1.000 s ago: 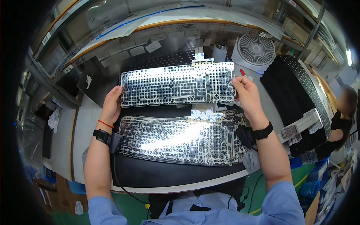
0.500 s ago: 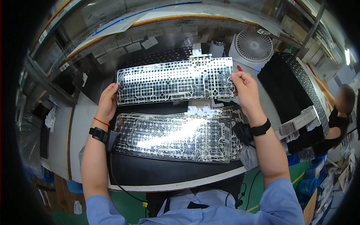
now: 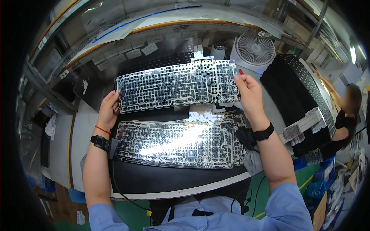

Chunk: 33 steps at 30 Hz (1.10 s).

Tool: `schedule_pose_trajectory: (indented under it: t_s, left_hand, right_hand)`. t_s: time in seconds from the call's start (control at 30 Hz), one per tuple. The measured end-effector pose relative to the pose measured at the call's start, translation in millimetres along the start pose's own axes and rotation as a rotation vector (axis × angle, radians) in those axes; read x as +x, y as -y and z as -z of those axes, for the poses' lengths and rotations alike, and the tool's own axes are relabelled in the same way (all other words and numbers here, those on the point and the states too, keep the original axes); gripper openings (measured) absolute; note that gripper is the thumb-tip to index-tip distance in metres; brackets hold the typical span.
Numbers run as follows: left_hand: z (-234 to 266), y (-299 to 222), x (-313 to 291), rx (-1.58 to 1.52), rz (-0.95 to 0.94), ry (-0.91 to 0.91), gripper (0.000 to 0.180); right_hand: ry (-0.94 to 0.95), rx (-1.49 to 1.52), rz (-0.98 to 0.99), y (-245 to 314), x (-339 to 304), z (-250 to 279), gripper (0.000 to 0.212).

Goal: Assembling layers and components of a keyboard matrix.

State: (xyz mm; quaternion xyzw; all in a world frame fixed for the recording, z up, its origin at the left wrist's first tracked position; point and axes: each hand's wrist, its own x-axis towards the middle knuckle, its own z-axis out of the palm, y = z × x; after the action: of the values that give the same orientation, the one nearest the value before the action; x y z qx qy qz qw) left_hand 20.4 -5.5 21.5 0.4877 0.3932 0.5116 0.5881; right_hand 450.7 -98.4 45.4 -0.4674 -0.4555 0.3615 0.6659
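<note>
Presently held: clear keyboard membrane sheet, printed with silvery circuit traces, raised flat across the upper centre of the frame.
Left hand: clasped on the sheet's left short edge, thumb on top; black wristband and red cord at the wrist.
Right hand: pinching the sheet's right short edge; black wristband.
Stack of membrane sheets: lying on the black mat, centre frame, just below the held sheet.
White fan: upper right, behind the right hand.
Black perforated panels: right side, leaning.
Co-worker: far right edge, seated.
</note>
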Motion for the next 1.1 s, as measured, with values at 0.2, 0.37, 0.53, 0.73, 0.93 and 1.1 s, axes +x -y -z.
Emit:
schedule_pose_trajectory:
  t_s: [0.2,0.37,0.53,0.73,0.93,1.1]
  left_hand:
    - [12,4,3,-0.021,-0.026,0.121,0.020]
    - [-13,-7,-5,-0.131,-0.052,-0.084,0.036]
    - [-17,-5,-5,0.080,-0.127,0.018,0.045]
    - [5,5,2,0.188,-0.034,-0.010,0.033]
    - [-6,-3,-1,0.147,-0.025,0.011,0.025]
    - [5,2,2,0.131,0.047,0.070,0.020]
  right_hand:
    - [-0.011,-0.013,0.038,2,-1,3,0.018]
    - [-0.007,0.088,-0.001,14,-3,3,0.018]
    - [0.019,-0.051,0.074,8,-3,3,0.019]
    - [0.120,-0.010,0.125,6,-5,-1,0.052]
    - [0.128,-0.002,0.094,5,-4,-2,0.047]
    - [0.116,0.031,0.089,8,-5,-4,0.049]
